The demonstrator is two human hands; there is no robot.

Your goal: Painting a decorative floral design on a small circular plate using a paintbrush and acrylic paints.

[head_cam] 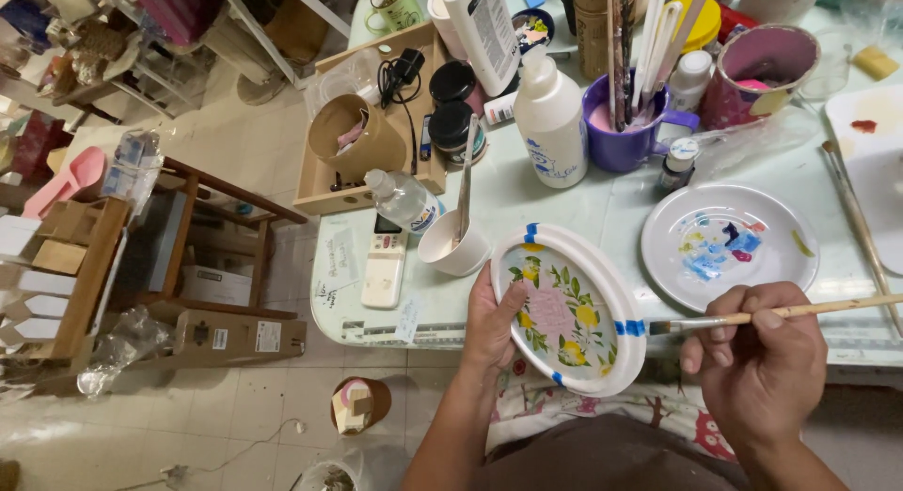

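White oval plate (568,308), lower centre, tilted; my left hand (491,326) grips its left rim. Right hand (757,359) pinches a brush (781,312), shaft running right, bristles touching blue rim mark, desk (564,199) behind.

The left hand (491,324) covers part of the painted oval plate (568,308), hiding the near edge beneath its palm. The paintbrush (781,311) runs out of frame at right, its handle end cut off. The white palette board (870,162) is cropped by the right edge, and a second long brush (854,218) lies partly across it. Tall bottles (484,30) and the brush-filled purple mug (625,124) are clipped at the top. The writing on paper notes (339,265) taped to the bench (564,199) is too small to make out.
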